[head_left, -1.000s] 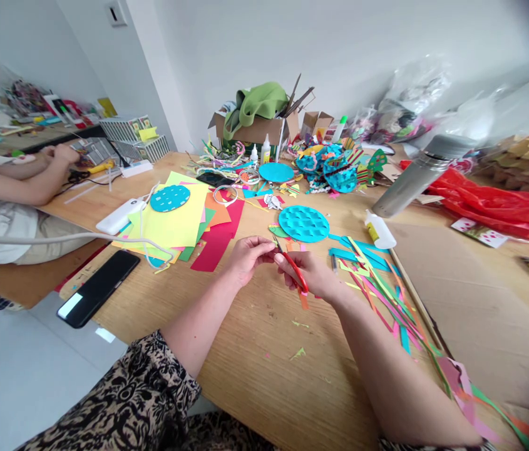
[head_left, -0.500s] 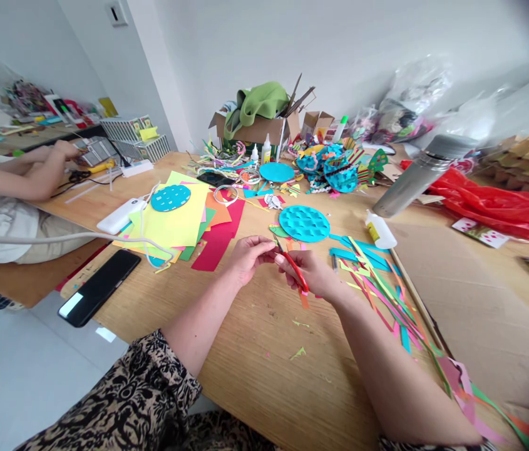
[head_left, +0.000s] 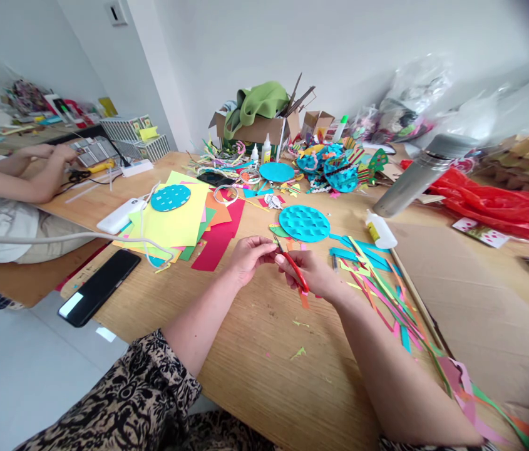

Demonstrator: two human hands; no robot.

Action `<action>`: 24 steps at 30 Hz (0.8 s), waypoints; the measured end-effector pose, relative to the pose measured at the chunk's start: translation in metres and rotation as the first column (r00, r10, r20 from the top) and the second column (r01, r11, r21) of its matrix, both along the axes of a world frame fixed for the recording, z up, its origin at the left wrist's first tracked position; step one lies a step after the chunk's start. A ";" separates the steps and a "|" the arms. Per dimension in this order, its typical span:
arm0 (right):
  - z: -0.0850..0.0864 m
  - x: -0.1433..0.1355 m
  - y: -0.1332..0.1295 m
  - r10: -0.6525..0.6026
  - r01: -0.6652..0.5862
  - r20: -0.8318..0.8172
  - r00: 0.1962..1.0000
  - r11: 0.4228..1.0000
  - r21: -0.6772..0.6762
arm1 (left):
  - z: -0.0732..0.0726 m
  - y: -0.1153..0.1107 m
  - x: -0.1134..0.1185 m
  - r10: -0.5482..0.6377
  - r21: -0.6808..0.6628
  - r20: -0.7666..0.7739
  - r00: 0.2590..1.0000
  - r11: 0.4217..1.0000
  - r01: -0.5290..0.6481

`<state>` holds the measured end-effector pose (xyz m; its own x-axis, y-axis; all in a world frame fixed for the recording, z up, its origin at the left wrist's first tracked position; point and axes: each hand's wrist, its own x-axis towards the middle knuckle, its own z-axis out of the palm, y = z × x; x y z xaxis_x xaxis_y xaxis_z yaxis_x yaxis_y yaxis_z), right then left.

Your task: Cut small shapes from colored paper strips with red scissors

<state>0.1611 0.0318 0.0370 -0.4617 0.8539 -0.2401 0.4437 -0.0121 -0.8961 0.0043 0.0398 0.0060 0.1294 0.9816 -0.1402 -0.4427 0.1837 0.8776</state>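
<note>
My right hand (head_left: 308, 272) is closed around red-handled scissors (head_left: 298, 273), their blades pointing up and to the left. Close beside the blades, my left hand (head_left: 252, 257) is pinched at the fingertips; whatever it pinches is too small or hidden to name. An orange paper strip (head_left: 305, 302) shows below the right hand. Just beyond both hands lies a blue disc with raised folds (head_left: 304, 223). To the right are several coloured paper strips (head_left: 379, 288), and small green scraps (head_left: 298, 353) lie on the table nearer to me.
On the left are stacked coloured papers (head_left: 165, 219), a blue oval (head_left: 171, 198) and a phone (head_left: 99, 288). A glue bottle (head_left: 381, 230), steel flask (head_left: 421, 175) and cardboard sheet (head_left: 471, 300) occupy the right. A co-worker's arms (head_left: 34, 172) rest at the far left.
My hands and the scissors stay in nearly the same place. At the far left, the co-worker's arms have shifted slightly.
</note>
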 end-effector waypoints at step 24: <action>-0.008 0.003 0.003 0.014 -0.013 -0.017 1.000 0.999 0.051 | -0.004 0.001 -0.001 -0.012 0.017 0.013 1.000 1.000 0.012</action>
<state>0.1642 0.0349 0.0291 -0.4771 0.8585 -0.1880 0.4276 0.0398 -0.9031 0.0037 0.0410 0.0023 0.1431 0.9822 -0.1216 -0.4523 0.1742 0.8747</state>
